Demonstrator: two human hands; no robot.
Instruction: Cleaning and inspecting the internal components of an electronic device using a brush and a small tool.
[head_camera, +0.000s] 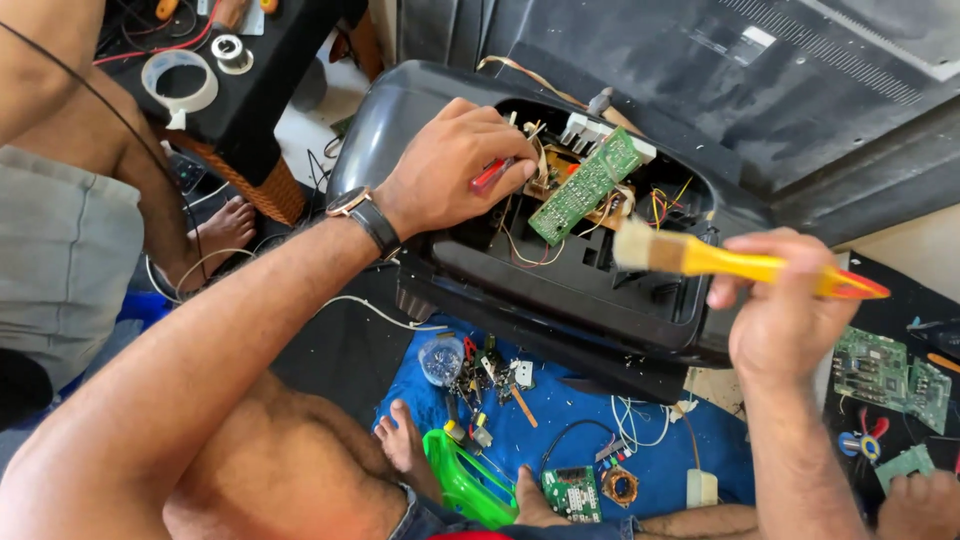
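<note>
An opened black plastic appliance casing (560, 285) lies in front of me, with wires and a tilted green circuit board (585, 185) inside. My left hand (450, 165), with a watch on its wrist, rests on the casing's opening and grips a red-handled tool (490, 176) beside the board. My right hand (785, 315) holds a yellow-handled paintbrush (720, 260), its bristles pointing left just below the board.
A blue cloth (660, 460) on the floor carries small parts, a green plastic piece (460, 485), a small circuit board (572, 492) and a copper coil (620, 487). More green boards (890, 375) lie at right. Another person's legs sit at left. A tape roll (180, 80) rests on a black stand.
</note>
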